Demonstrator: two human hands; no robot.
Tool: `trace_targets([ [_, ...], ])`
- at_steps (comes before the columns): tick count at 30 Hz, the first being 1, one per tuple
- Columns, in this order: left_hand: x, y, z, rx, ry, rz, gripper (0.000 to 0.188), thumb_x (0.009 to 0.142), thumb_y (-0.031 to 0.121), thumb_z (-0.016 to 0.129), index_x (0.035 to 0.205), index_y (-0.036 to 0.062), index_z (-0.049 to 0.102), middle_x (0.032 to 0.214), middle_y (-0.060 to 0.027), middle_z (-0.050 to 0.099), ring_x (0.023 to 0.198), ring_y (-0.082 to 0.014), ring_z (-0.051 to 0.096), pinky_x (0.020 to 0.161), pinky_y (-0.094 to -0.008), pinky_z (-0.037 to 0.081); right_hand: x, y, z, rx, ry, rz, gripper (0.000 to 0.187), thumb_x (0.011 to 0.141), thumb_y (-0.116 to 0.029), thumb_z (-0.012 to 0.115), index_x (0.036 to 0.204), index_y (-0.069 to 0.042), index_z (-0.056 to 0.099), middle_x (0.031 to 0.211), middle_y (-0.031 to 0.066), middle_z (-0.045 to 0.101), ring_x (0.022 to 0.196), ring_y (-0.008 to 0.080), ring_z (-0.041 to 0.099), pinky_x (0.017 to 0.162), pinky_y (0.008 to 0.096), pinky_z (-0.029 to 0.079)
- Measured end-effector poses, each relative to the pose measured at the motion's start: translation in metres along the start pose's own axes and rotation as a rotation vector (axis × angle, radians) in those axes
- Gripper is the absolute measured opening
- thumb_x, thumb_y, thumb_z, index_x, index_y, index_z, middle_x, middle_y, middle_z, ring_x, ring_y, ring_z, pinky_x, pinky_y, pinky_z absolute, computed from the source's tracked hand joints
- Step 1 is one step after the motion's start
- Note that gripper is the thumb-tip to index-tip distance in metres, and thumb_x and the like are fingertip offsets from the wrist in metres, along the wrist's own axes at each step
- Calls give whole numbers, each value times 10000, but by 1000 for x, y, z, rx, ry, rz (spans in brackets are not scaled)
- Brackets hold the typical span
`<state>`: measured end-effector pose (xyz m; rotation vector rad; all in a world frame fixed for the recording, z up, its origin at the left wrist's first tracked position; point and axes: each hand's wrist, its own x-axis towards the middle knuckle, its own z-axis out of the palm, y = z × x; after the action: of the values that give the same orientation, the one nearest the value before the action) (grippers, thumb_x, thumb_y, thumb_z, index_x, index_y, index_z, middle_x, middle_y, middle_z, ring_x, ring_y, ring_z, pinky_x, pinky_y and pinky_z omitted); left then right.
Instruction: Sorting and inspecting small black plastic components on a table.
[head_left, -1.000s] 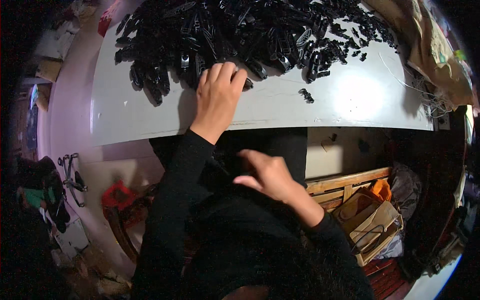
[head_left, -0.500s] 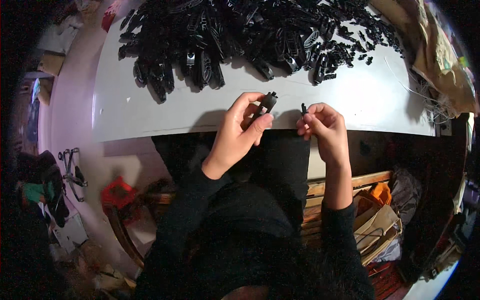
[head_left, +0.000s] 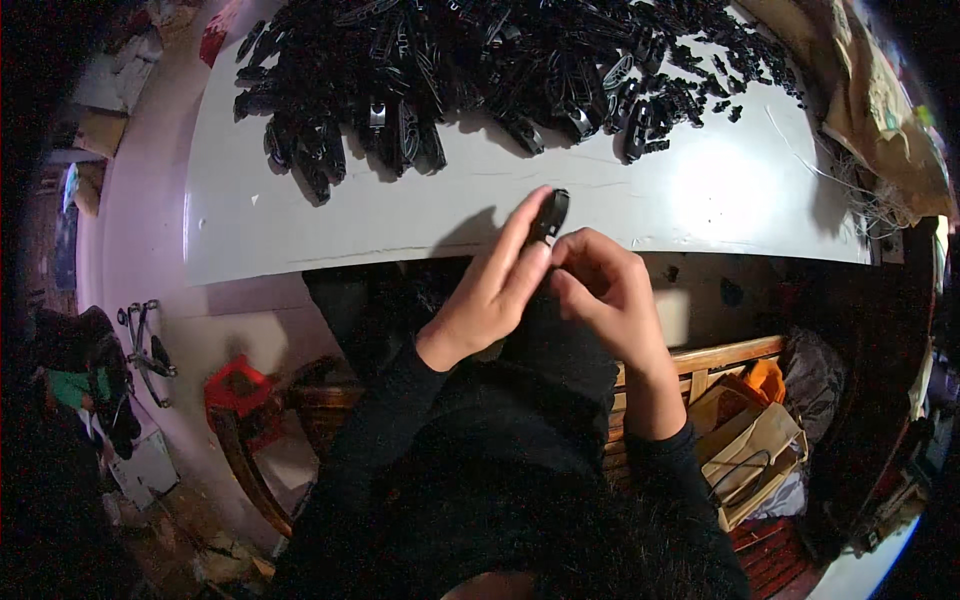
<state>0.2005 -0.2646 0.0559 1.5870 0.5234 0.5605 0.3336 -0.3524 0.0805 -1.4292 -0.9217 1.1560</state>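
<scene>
My left hand (head_left: 490,295) is closed around a dark, elongated black plastic part (head_left: 552,212), holding it tilted upward over the table's near edge. A small pale or shiny spot shows near its lower end. Beside that lower end, my right hand (head_left: 612,295) has its fingers bent in a pinch, touching or almost touching the part and the left thumb. Whatever sits between the right fingertips is hidden. Many similar black plastic parts lie in a heap (head_left: 400,90) across the far side of the white table (head_left: 330,225).
Smaller black pieces (head_left: 650,147) are scattered at the heap's right. Crumpled brown paper (head_left: 870,120) and tangled pale strands (head_left: 880,210) lie at the table's right end. Below are a slatted wooden bench (head_left: 735,355) with a cardboard bag (head_left: 750,460) and a red object (head_left: 240,385).
My right hand has come left and down to the part in my left hand. The small black piece it pinched is now out of sight. My left hand has turned the part more upright.
</scene>
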Motion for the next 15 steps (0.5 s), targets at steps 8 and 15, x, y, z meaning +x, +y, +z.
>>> trace_targets([
  [8,-5,7,-2,-64,-98,-23,527,936,125,422,1387,-24,193,1371,-232,347,1274,-304,358,1029,-357,286,5,-5,12,136,290,-73,222,829,-119,637,971,-15,501,703,-15,495,570,48,450,480,183,344],
  [15,-10,15,4,108,-181,1,492,912,88,460,1370,23,293,1259,-225,483,1147,-304,508,921,-354,410,-3,20,-3,214,65,65,184,827,-186,650,841,-48,529,618,-33,503,493,35,430,423,184,311],
])
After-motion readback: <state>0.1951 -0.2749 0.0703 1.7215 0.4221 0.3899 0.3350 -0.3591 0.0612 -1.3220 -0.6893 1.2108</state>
